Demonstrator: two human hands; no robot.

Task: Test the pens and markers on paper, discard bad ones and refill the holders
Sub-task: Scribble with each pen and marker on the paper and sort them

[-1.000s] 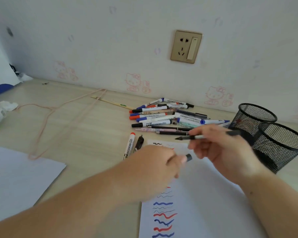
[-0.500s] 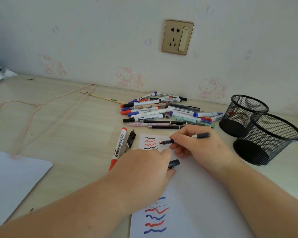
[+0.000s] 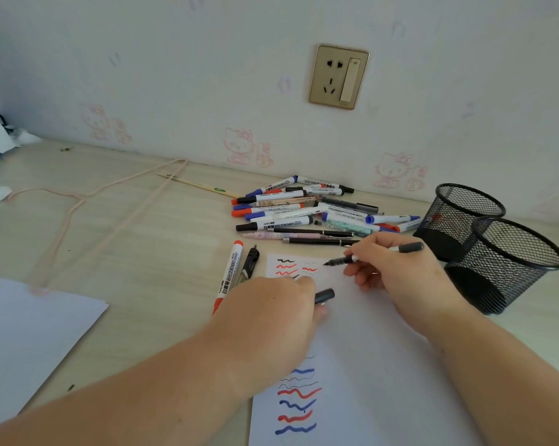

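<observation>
**At the centre of the frame: a pen poised for its test stroke**

At the centre right, the right hand (image 3: 397,268) pinches a slim black uncapped pen (image 3: 373,254) between thumb and forefinger, its tip just above or on the white sheet of test paper (image 3: 368,349), beside the small red and black squiggles near the sheet's top edge. Whether the tip touches the paper I cannot tell. The left hand (image 3: 271,320) lies on the sheet with fingers curled, pinching the pen's short black cap (image 3: 324,296) at the fingertips.

The step in hand looks like testing this pen. The next move, as I judge it, calls for a short stroke on bare paper to the right of the existing marks, then recapping and sorting by result.

Around it: the heap of unsorted whiteboard markers and pens (image 3: 303,210) lies just above the sheet. A red-capped white whiteboard marker (image 3: 228,275) and a short black pen (image 3: 249,262) rest to the left of the paper (perhaps already set aside). Two black wire-mesh holders (image 3: 497,252) stand at the right edge, touching or nearly so, apparently empty. The nearer holder sits close to the right forearm and could be knocked. A second white sheet (image 3: 30,333) lies at the lower left, and a beige wall socket (image 3: 339,77) is at the upper centre.
</observation>
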